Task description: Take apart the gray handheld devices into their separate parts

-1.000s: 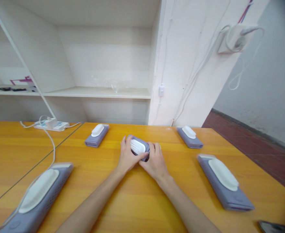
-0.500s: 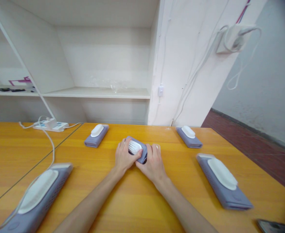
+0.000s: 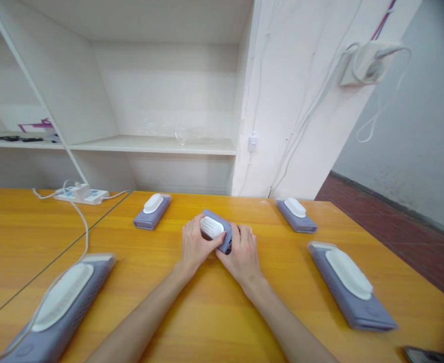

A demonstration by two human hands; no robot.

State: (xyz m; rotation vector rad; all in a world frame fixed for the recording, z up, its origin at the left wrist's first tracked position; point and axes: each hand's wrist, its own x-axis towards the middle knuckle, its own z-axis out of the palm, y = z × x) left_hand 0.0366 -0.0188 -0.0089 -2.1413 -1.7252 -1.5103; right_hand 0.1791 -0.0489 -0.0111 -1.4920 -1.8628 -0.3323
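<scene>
Both my hands grip one small lavender device with a ribbed white pad (image 3: 213,228) at the middle of the orange table (image 3: 214,312). My left hand (image 3: 193,245) wraps its left side, thumb along the near edge. My right hand (image 3: 240,253) clasps its right end, fingers curled over it. The device is tilted up off the tabletop, and its underside is hidden by my fingers.
Two small matching devices lie at the far left (image 3: 152,210) and far right (image 3: 296,215). Larger ones lie near left (image 3: 61,305), with a white cable to a power strip (image 3: 81,194), and near right (image 3: 350,285). A dark object (image 3: 426,354) sits at the bottom right corner; white shelves (image 3: 154,145) stand behind.
My hands have turned the device slightly and shifted their grip; the left thumb now presses along the white pad's near edge. The other devices have not moved.
</scene>
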